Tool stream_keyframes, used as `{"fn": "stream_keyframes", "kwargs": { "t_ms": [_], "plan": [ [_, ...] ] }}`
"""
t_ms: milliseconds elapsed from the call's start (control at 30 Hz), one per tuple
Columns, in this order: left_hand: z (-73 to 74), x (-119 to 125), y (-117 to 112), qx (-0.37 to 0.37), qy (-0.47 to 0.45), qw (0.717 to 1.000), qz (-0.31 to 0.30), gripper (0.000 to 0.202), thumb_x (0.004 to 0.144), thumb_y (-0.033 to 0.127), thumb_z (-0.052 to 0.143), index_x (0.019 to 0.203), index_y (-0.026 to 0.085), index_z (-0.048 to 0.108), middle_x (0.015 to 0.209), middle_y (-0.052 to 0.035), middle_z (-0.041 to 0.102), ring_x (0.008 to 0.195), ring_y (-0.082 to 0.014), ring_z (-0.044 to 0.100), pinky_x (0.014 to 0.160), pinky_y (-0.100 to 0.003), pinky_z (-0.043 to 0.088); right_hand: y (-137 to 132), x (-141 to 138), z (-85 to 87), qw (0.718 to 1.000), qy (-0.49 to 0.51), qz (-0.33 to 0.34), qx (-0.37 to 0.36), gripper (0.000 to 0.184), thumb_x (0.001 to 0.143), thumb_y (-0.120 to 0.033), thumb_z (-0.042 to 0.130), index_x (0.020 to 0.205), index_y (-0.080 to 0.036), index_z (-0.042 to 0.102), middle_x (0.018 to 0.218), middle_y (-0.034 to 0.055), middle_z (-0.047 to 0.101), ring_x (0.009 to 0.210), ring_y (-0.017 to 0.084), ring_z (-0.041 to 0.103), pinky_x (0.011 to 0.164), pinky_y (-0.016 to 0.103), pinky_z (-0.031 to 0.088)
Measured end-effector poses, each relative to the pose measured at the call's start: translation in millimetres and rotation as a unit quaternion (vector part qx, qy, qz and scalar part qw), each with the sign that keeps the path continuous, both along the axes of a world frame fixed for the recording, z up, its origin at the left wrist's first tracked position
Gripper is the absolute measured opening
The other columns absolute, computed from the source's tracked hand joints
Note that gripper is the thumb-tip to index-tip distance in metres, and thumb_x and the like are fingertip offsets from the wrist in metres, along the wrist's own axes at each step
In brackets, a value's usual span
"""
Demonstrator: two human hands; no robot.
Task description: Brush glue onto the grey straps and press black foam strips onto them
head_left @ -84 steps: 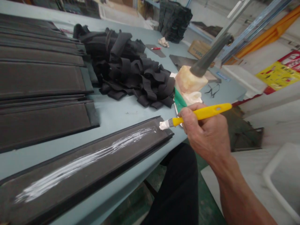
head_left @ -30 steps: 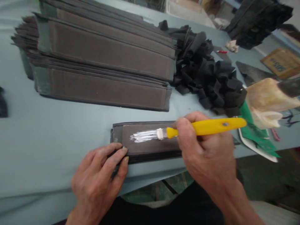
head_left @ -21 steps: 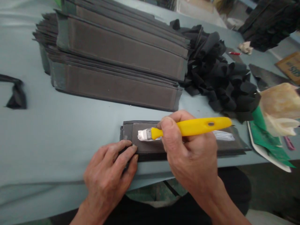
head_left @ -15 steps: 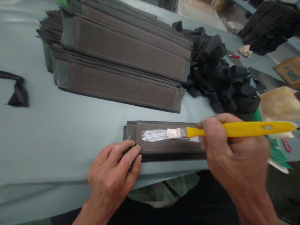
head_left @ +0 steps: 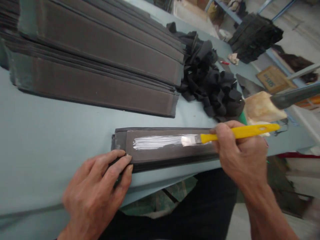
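Observation:
My right hand [head_left: 240, 153] is closed round the yellow-handled paintbrush [head_left: 225, 133]. Its white-coated bristles lie flat on the top panel of a small stack of dark panels [head_left: 160, 156] near the table's front edge. A streaky band of white paste [head_left: 155, 142] runs along that panel to the left of the bristles. At the stack's near left corner, the bent fingers of my left hand [head_left: 100, 180] press on the top and the front edge. The right end of the stack is hidden behind my right hand.
Tall piles of long dark panels [head_left: 105, 83] stand at the back left. Right of them lies a heap of curled black strips [head_left: 212, 80]. Farther right are a stained pale container [head_left: 262, 105], a cardboard box [head_left: 272, 79] and a black bundle [head_left: 257, 36].
The brush has slid to the right along the top panel, and the white band behind it looks longer and denser. My left hand keeps its place at the corner. The view has turned right.

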State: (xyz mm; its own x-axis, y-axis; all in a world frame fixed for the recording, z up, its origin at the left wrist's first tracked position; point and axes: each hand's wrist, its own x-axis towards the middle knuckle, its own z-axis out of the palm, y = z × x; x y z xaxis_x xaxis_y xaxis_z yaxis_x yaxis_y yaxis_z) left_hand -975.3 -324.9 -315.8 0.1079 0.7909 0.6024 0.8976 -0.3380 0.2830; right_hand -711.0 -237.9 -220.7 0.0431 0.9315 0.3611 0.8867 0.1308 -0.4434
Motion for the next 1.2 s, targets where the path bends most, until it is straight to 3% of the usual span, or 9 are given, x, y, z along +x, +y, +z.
{"fn": "stream_keyframes", "kwargs": {
  "t_ms": [167, 367, 467, 567, 733, 833, 967, 1067, 1200],
  "plan": [
    [-1.3, -1.0, -0.2, -0.006, -0.006, 1.000, -0.009, 0.022, 0.091, 0.020, 0.076, 0.112, 0.017, 0.071, 0.111, -0.0109, 0.077, 0.091, -0.0288, 0.071, 0.084, -0.044, 0.055, -3.4, 26.7, 9.0, 0.996, -0.058, -0.062, 0.040, 0.029, 0.094, -0.039, 0.051, 0.069, -0.025, 0.057, 0.051, -0.0005, 0.056, 0.050, 0.018, 0.054, 0.052, 0.031, 0.035],
    [-2.0, -1.2, -0.4, -0.014, -0.004, 1.000, -0.010, 0.022, 0.092, 0.019, 0.072, 0.114, 0.017, 0.071, 0.112, -0.0150, 0.076, 0.093, -0.0326, 0.072, 0.084, -0.048, 0.055, -12.4, -48.5, -3.8, 0.991, 0.091, 0.097, 0.017, 0.027, 0.098, -0.028, 0.050, 0.072, -0.023, 0.052, 0.054, -0.0051, 0.051, 0.048, 0.012, 0.049, 0.052, 0.027, 0.035],
    [-1.4, -1.0, -0.8, 0.002, 0.010, 1.000, -0.002, 0.025, 0.089, 0.017, 0.075, 0.114, 0.018, 0.071, 0.110, -0.0129, 0.077, 0.089, -0.0303, 0.072, 0.081, -0.045, 0.056, -12.5, -63.8, -5.5, 0.976, 0.173, 0.129, -0.001, 0.027, 0.099, -0.029, 0.048, 0.073, -0.023, 0.054, 0.056, -0.0059, 0.051, 0.049, 0.011, 0.051, 0.053, 0.025, 0.038],
    [-1.5, -0.7, -1.2, -0.003, 0.010, 1.000, 0.013, 0.028, 0.090, 0.016, 0.075, 0.116, 0.023, 0.071, 0.114, -0.0094, 0.077, 0.091, -0.0281, 0.072, 0.082, -0.043, 0.057, -8.4, -37.7, -6.9, 0.986, 0.139, 0.092, 0.005, 0.029, 0.098, -0.033, 0.049, 0.071, -0.023, 0.054, 0.053, -0.0051, 0.051, 0.048, 0.013, 0.050, 0.052, 0.027, 0.038],
    [-6.9, -3.3, 0.3, 0.003, -0.008, 1.000, 0.008, 0.022, 0.092, 0.027, 0.073, 0.114, 0.023, 0.073, 0.111, -0.0078, 0.078, 0.090, -0.0294, 0.073, 0.080, -0.048, 0.058, -8.8, 32.2, -9.3, 0.995, 0.075, -0.062, -0.016, 0.031, 0.094, -0.040, 0.053, 0.071, -0.022, 0.061, 0.048, -0.0034, 0.053, 0.045, 0.015, 0.053, 0.049, 0.028, 0.037],
    [-12.5, -6.8, -0.1, -0.007, -0.021, 1.000, 0.021, 0.024, 0.091, 0.030, 0.074, 0.115, 0.024, 0.073, 0.114, -0.0042, 0.078, 0.092, -0.0300, 0.074, 0.080, -0.051, 0.059, -14.0, 44.8, -7.8, 0.993, 0.080, -0.081, -0.010, 0.029, 0.094, -0.040, 0.054, 0.073, -0.021, 0.063, 0.049, -0.0032, 0.054, 0.046, 0.016, 0.055, 0.050, 0.028, 0.039],
    [-15.0, -10.2, -3.6, -0.065, -0.039, 0.997, 0.009, 0.028, 0.095, 0.028, 0.067, 0.124, 0.029, 0.069, 0.127, 0.0018, 0.072, 0.104, -0.0289, 0.072, 0.089, -0.055, 0.058, -15.1, 23.2, -4.1, 0.995, 0.073, -0.064, 0.035, 0.028, 0.096, -0.038, 0.053, 0.074, -0.022, 0.061, 0.052, -0.0024, 0.056, 0.049, 0.016, 0.056, 0.051, 0.028, 0.038],
    [-12.1, -8.6, -4.7, -0.065, -0.037, 0.997, 0.010, 0.027, 0.097, 0.029, 0.063, 0.123, 0.030, 0.069, 0.126, 0.0000, 0.073, 0.104, -0.0296, 0.072, 0.088, -0.056, 0.058, -12.3, -12.0, -4.0, 0.997, 0.076, 0.009, 0.034, 0.028, 0.096, -0.033, 0.052, 0.070, -0.023, 0.056, 0.052, -0.0034, 0.054, 0.048, 0.014, 0.053, 0.052, 0.029, 0.037],
    [-6.4, -3.1, -3.0, -0.040, -0.003, 0.999, 0.031, 0.024, 0.095, 0.026, 0.067, 0.119, 0.027, 0.070, 0.119, -0.0035, 0.076, 0.099, -0.0266, 0.074, 0.087, -0.049, 0.060, -9.4, -54.7, -13.0, 0.971, 0.216, 0.099, -0.022, 0.028, 0.099, -0.035, 0.050, 0.074, -0.023, 0.055, 0.053, -0.0061, 0.052, 0.045, 0.011, 0.051, 0.052, 0.026, 0.038]
  ]
}}
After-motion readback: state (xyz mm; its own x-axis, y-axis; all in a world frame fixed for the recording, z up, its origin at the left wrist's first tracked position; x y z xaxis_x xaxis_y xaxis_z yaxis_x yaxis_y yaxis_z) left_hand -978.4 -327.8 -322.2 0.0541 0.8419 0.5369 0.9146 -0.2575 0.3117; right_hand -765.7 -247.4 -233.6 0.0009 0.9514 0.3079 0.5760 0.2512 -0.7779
